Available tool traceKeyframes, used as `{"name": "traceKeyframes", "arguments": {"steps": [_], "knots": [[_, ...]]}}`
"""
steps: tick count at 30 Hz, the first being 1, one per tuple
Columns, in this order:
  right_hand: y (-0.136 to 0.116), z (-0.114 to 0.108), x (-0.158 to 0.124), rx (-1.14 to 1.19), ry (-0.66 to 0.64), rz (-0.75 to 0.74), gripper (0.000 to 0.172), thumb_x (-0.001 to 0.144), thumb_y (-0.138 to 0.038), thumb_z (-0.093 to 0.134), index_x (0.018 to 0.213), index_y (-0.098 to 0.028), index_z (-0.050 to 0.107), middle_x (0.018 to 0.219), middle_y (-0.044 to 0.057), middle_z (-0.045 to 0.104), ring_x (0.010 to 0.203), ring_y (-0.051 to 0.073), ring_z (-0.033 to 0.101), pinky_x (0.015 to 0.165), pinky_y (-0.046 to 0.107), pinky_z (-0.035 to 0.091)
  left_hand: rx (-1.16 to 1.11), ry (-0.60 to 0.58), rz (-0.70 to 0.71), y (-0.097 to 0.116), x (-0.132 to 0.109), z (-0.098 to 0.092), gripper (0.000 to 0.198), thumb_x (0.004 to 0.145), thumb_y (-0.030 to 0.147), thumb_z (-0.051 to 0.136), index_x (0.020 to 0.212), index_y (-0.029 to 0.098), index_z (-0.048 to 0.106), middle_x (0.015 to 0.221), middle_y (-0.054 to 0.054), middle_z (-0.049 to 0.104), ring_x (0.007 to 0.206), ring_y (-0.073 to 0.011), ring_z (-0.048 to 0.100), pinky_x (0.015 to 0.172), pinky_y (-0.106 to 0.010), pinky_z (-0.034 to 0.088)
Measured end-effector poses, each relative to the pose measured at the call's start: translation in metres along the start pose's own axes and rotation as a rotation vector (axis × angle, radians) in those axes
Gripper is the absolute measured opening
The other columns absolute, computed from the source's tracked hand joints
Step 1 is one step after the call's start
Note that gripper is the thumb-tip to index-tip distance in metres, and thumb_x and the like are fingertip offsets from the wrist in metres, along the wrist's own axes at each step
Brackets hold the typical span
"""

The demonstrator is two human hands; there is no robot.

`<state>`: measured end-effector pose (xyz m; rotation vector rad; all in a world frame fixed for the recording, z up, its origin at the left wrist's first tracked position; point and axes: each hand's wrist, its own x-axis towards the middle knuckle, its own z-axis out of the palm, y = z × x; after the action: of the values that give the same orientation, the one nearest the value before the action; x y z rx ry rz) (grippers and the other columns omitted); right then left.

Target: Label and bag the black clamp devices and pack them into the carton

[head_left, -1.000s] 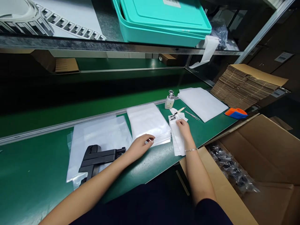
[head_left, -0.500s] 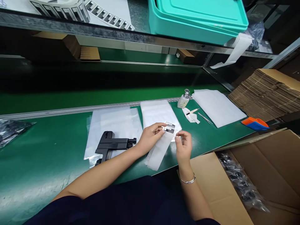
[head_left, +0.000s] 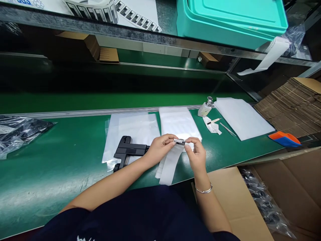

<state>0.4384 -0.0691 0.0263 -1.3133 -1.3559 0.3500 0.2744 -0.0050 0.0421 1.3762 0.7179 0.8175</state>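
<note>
Change: both hands came closer together since half a second ago.
Left hand [head_left: 157, 149]: pinches label strip [head_left: 172, 162].
Right hand [head_left: 197, 154]: pinches same strip's top, above tabletop [head_left: 62, 160].
Nearby: black part [head_left: 129, 150] on bag.

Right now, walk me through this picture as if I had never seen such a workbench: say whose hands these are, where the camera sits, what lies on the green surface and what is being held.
The camera sits on a person's head, looking forward and down, so both bare arms are the wearer's own. The left hand and right hand meet over a long white paper label strip, pinching its upper end, where a small black-printed label shows. On the green bench mat lie a black plastic bracket-shaped part on a flat clear plastic bag, a stack of white bags, a small capped bottle, thin metal tweezers and white sheets. An open brown cardboard box stands at right.
</note>
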Motion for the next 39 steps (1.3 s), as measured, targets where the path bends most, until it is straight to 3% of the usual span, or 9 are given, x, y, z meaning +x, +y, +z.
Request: {"name": "traceKeyframes", "arguments": {"steps": [6,10,13,16,20,24,29,34,39], "knots": [[-0.008,-0.003,-0.006,-0.253,0.104,-0.263,0.005,0.088,-0.024,0.063,0.083,-0.025,0.063,0.09,0.001,0.063,0.09,0.021,0.062,0.115,0.058,0.019,-0.034,-0.048,-0.037,-0.003,-0.002,-0.005,0.029,0.083,0.033,0.065,0.107,0.016,0.063,0.103,-0.01,0.073,0.099,-0.0224,0.068,0.086,-0.032,0.053],[-0.002,-0.015,-0.007,0.189,0.302,0.042,0.013,0.088,-0.036,0.062,0.082,-0.024,0.06,0.097,0.004,0.062,0.1,0.024,0.061,0.107,0.054,0.037,-0.077,-0.071,0.069,-0.01,0.001,-0.002,0.036,0.082,0.031,0.066,0.115,0.018,0.06,0.116,-0.012,0.068,0.11,-0.0235,0.065,0.093,-0.034,0.051],[0.003,-0.016,-0.006,0.575,0.238,0.316,0.031,0.081,-0.043,0.07,0.104,-0.028,0.055,0.123,0.007,0.059,0.114,0.026,0.058,0.1,0.049,0.045,0.039,-0.029,0.111,-0.015,0.008,0.01,0.027,0.086,0.025,0.058,0.112,0.019,0.062,0.117,-0.009,0.068,0.109,-0.0211,0.065,0.097,-0.035,0.05],[0.013,-0.009,-0.005,0.524,0.183,0.324,0.059,0.074,-0.038,0.076,0.123,-0.032,0.042,0.14,0.01,0.048,0.111,0.023,0.06,0.093,0.042,0.049,0.169,-0.106,0.185,-0.021,0.016,0.026,0.028,0.088,0.02,0.05,0.114,0.02,0.062,0.121,-0.007,0.068,0.11,-0.0199,0.065,0.101,-0.037,0.048],[0.054,-0.02,0.014,0.228,0.348,0.233,0.061,0.075,-0.033,0.068,0.127,-0.029,0.035,0.136,0.013,0.047,0.101,0.018,0.061,0.088,0.036,0.05,0.311,-0.221,0.242,-0.023,0.019,0.032,0.056,0.088,0.021,0.048,0.143,0.022,0.039,0.141,-0.012,0.055,0.124,-0.0221,0.059,0.106,-0.04,0.046],[0.109,-0.065,0.049,-0.053,0.323,0.304,0.062,0.072,-0.028,0.062,0.128,-0.021,0.036,0.141,0.021,0.038,0.096,0.019,0.061,0.091,0.04,0.048,0.581,-0.167,0.206,-0.009,0.011,-0.009,0.05,0.089,0.034,0.052,0.138,0.022,0.05,0.137,-0.011,0.059,0.126,-0.027,0.057,0.106,-0.044,0.047],[0.127,-0.096,0.06,-0.444,0.342,0.206,0.034,0.069,-0.024,0.065,0.1,-0.015,0.057,0.139,0.024,0.041,0.136,0.034,0.033,0.113,0.056,0.019,0.99,0.104,0.048,-0.007,-0.01,-0.122,0.05,0.091,0.048,0.043,0.133,0.023,0.058,0.139,-0.007,0.058,0.131,-0.0328,0.051,0.105,-0.051,0.046],[0.085,-0.042,0.036,-0.126,0.453,0.141,0.019,0.081,-0.037,0.062,0.077,-0.019,0.06,0.114,0.013,0.06,0.124,0.031,0.048,0.111,0.054,0.027,0.973,0.051,-0.021,-0.043,-0.058,-0.175,0.054,0.093,0.047,0.036,0.134,0.017,0.056,0.148,-0.01,0.048,0.142,-0.0278,0.038,0.118,-0.049,0.028],[0.023,0.051,0.004,0.291,-0.182,0.403,0.019,0.08,-0.037,0.066,0.069,-0.021,0.063,0.114,0.01,0.065,0.122,0.032,0.052,0.107,0.053,0.033,0.872,0.274,-0.045,-0.064,-0.079,-0.134,0.05,0.094,0.029,0.029,0.138,0.01,0.045,0.148,-0.014,0.046,0.146,-0.0235,0.029,0.121,-0.047,0.024]]}}
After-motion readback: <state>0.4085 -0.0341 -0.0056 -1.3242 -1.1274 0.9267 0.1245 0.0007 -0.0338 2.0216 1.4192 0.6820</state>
